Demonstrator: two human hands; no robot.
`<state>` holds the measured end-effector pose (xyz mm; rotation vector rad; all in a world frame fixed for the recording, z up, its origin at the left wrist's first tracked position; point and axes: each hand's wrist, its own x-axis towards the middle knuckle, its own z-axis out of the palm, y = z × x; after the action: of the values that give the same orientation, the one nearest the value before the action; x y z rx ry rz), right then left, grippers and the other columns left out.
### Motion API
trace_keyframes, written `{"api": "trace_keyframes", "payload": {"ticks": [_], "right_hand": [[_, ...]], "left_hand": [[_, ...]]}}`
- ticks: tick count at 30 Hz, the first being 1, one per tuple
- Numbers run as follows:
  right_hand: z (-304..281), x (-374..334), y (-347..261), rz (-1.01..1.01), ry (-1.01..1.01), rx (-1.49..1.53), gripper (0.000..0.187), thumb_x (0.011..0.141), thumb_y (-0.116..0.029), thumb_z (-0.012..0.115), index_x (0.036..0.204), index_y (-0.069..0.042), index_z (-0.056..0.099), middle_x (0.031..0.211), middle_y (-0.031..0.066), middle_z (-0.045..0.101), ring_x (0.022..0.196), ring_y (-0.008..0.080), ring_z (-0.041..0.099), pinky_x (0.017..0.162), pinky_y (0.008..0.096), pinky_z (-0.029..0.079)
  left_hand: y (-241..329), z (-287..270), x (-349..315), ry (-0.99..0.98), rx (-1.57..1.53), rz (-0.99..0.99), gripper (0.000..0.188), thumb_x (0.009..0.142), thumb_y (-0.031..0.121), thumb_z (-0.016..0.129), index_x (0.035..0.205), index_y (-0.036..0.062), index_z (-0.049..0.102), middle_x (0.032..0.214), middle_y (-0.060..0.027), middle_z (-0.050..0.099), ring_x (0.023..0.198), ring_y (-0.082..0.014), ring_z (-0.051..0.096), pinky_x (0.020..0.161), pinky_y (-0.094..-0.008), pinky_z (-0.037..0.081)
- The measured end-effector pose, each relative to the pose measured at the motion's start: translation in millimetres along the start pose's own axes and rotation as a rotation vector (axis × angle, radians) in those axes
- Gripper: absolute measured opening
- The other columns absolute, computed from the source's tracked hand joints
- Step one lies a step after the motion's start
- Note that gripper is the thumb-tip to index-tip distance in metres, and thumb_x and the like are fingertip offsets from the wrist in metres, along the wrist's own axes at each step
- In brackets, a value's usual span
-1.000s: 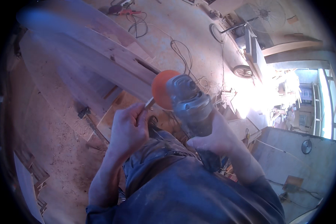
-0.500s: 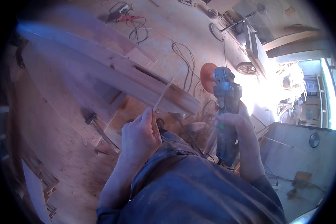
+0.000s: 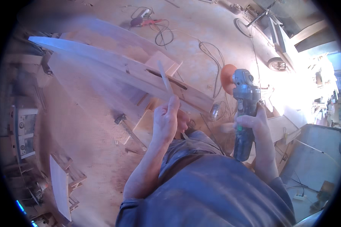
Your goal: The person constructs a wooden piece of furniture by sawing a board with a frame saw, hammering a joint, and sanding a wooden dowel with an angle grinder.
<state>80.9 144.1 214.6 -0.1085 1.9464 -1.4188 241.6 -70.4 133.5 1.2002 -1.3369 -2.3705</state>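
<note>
My left hand (image 3: 166, 121) is closed around the lower part of a thin, pale strip (image 3: 165, 80), probably wood. The strip points up and slightly left, its upper end in front of a long wooden beam (image 3: 113, 67) with a dark slot cut in it. In my right hand (image 3: 255, 123) is an angle grinder (image 3: 244, 106), held upright by its dark body. An orange round disc (image 3: 227, 79) sits on the grinder's head, facing left, apart from the strip and the beam. Whether the disc turns I cannot tell.
Below the beam lies a hammer-like tool (image 3: 120, 119) beside a board (image 3: 142, 128). Looped cables (image 3: 212, 53) and a red-handled tool (image 3: 151, 22) lie on the dusty floor beyond. A spoked wheel (image 3: 277, 64) stands at the far right, near a bright opening.
The strip in my left hand has swung from leaning right to leaning left. My view has shifted, so both hands and the beam appear further right. The grinder stays in my right hand.
</note>
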Motion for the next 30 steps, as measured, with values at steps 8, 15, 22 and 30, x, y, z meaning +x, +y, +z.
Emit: {"api": "trace_keyframes", "payload": {"ticks": [8,15,22,30], "right_hand": [[-24.5,-4.2,11.3,-0.039,-0.014,0.076,0.059,0.069,-0.007,0.074,0.124,0.003,0.053,0.088,0.0092,0.063,0.069,0.0186,0.067,0.064,0.0317,0.055],[-25.2,-10.8,9.4,-0.039,-0.001,0.056,0.060,0.069,-0.007,0.073,0.125,0.003,0.054,0.086,0.0091,0.064,0.069,0.0183,0.067,0.065,0.0310,0.055],[-22.1,-14.4,12.6,-0.071,0.036,0.075,0.060,0.069,-0.007,0.073,0.125,0.003,0.054,0.090,0.0090,0.064,0.070,0.0178,0.067,0.066,0.0302,0.054],[-10.1,-13.7,5.7,-0.057,0.034,-0.030,0.061,0.070,-0.005,0.076,0.127,0.003,0.054,0.096,0.0096,0.066,0.075,0.0175,0.068,0.071,0.0311,0.055]], "left_hand": [[70.0,-44.1,48.2,0.106,1.165,1.247,0.016,0.091,0.001,0.062,0.103,-0.0017,0.072,0.111,-0.0113,0.067,0.102,-0.0316,0.061,0.085,-0.0406,0.051],[115.4,-39.3,73.8,-0.359,1.662,0.961,0.031,0.087,0.001,0.063,0.113,0.0117,0.076,0.104,-0.0064,0.063,0.106,-0.0270,0.058,0.093,-0.0407,0.051],[140.6,-42.7,66.1,-0.187,1.808,1.082,0.014,0.090,0.005,0.059,0.095,0.0080,0.072,0.108,-0.0074,0.061,0.109,-0.0269,0.059,0.091,-0.0395,0.049],[57.6,-56.5,12.3,-0.151,0.575,0.138,0.027,0.107,0.026,0.056,0.093,0.0040,0.061,0.067,0.0006,0.053,0.051,-0.0079,0.042,0.046,-0.0248,0.033]]}}
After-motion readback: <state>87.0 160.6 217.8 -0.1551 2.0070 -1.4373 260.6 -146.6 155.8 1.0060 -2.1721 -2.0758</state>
